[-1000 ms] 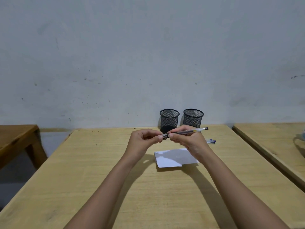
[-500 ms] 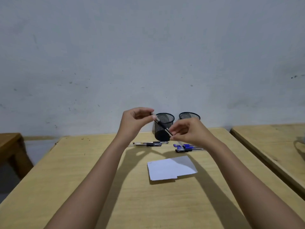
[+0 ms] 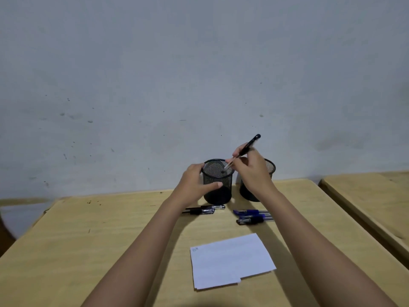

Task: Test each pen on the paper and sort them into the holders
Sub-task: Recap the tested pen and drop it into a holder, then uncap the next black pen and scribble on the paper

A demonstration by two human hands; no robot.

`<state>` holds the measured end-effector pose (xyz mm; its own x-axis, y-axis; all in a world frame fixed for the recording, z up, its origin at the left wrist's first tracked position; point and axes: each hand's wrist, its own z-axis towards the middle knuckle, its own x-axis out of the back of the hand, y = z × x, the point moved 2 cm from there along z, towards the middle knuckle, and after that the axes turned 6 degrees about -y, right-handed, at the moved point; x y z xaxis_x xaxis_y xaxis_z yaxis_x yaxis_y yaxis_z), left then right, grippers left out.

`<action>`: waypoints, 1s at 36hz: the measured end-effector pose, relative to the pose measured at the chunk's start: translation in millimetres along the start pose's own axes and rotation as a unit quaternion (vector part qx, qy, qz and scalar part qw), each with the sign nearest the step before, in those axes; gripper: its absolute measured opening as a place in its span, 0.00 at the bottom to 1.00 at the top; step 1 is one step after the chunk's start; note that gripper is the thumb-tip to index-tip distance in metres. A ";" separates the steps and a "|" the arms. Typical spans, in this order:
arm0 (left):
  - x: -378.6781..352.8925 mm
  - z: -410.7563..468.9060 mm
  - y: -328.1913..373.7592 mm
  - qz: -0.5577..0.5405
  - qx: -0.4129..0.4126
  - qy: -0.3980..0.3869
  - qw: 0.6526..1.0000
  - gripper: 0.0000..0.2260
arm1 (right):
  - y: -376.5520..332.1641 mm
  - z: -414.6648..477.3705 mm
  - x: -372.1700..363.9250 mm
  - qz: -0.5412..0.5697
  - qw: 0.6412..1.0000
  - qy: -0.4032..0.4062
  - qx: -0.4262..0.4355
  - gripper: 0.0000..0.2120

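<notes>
Your left grip clasped the left mesh holder steady so your right grip, pinching the black pen, could aim it inside.

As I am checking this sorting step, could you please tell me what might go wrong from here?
The pen in the right hand is tilted, its lower end at the mouth of the left holder; let go so, it might catch the rim, though the left hand grips that holder. The right hand covers part of the right holder and could knock it when drawing back. The loose black pens and blue pens could be nudged by a forearm.
</notes>
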<state>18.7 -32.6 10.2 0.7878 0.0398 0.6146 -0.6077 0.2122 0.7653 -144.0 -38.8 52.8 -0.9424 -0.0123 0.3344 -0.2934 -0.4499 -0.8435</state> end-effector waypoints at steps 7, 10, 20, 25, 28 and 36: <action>-4.8 9.1 -6.7 -0.035 -0.013 0.015 0.999 0.28 | 13.2 7.3 -13.2 -0.135 0.988 -0.061 0.046 0.05; -5.4 11.4 -12.1 -0.056 -0.012 0.014 0.998 0.28 | 12.4 11.5 -13.5 -0.189 0.974 -0.110 0.056 0.05; -4.8 12.8 -14.8 -0.097 0.000 0.013 0.995 0.30 | 7.9 11.3 -11.1 -0.194 0.972 -0.127 0.027 0.09; 8.7 2.4 -10.6 -0.069 0.018 0.013 0.997 0.34 | 6.1 -0.2 -4.5 -0.169 0.981 -0.099 0.018 0.12; 19.2 -15.2 -15.3 -0.021 0.022 0.017 0.999 0.30 | 3.5 -13.0 -1.6 -0.160 0.985 -0.059 0.034 0.11; 43.2 -93.7 -54.1 0.132 0.072 -0.021 0.988 0.27 | 5.6 -52.0 -18.0 -0.152 0.987 0.000 0.054 0.05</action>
<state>95.0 49.1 -22.6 0.5965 0.0341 0.8019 -0.8022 0.0578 0.5943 -137.0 5.3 20.1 -0.8140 0.1383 0.5642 -0.5431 -0.5258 -0.6547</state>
